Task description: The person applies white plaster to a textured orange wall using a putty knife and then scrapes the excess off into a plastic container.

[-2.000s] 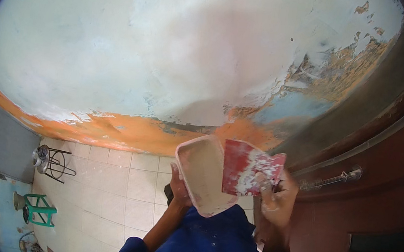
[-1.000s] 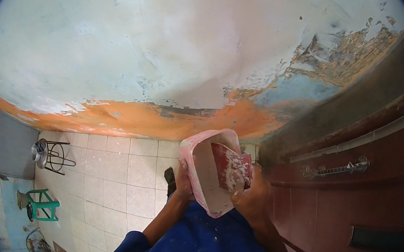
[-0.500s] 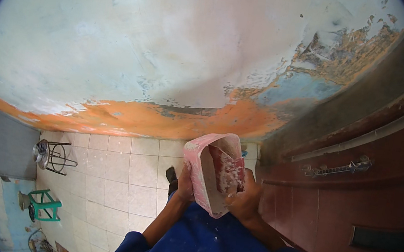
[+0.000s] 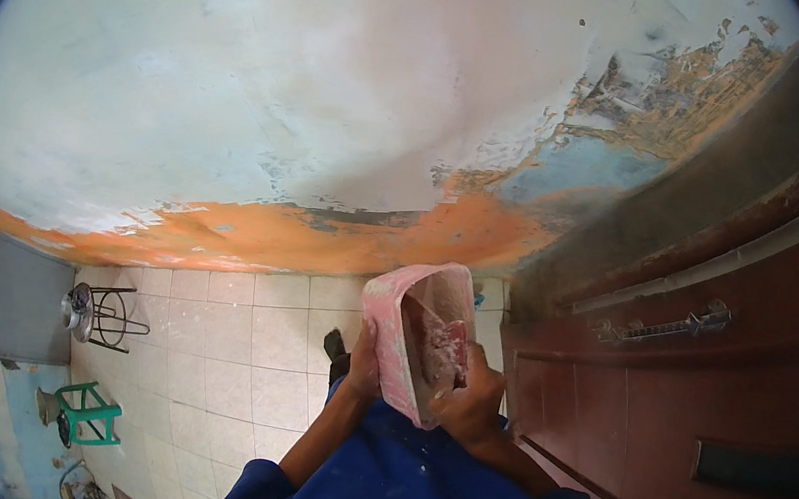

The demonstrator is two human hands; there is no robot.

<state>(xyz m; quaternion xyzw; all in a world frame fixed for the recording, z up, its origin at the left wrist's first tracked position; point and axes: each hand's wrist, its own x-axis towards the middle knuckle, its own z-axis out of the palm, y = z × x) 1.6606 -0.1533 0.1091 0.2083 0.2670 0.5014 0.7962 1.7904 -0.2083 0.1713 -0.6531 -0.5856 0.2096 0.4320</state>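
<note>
A pink plastic tub (image 4: 394, 349), smeared with whitish paste, is tilted in front of my body. My left hand (image 4: 365, 363) grips its left side, fingers wrapped round the outer wall. At the tub's right side my right hand (image 4: 473, 395) is closed on a red putty spreader (image 4: 456, 341). The spreader's blade is coated with white paste and reaches down inside the tub. Part of its lower edge is hidden in there.
Ahead stands a wall (image 4: 286, 116) with pale filler over patchy orange and blue paint. A dark red door (image 4: 618, 416) with a metal handle (image 4: 669, 328) is on the right. On the tiled floor (image 4: 279, 339) at left are a metal-legged stool (image 4: 112, 318) and a green stool (image 4: 92, 414).
The red spreader has moved left and deeper into the tub with my right hand. My left hand keeps its hold on the tub.
</note>
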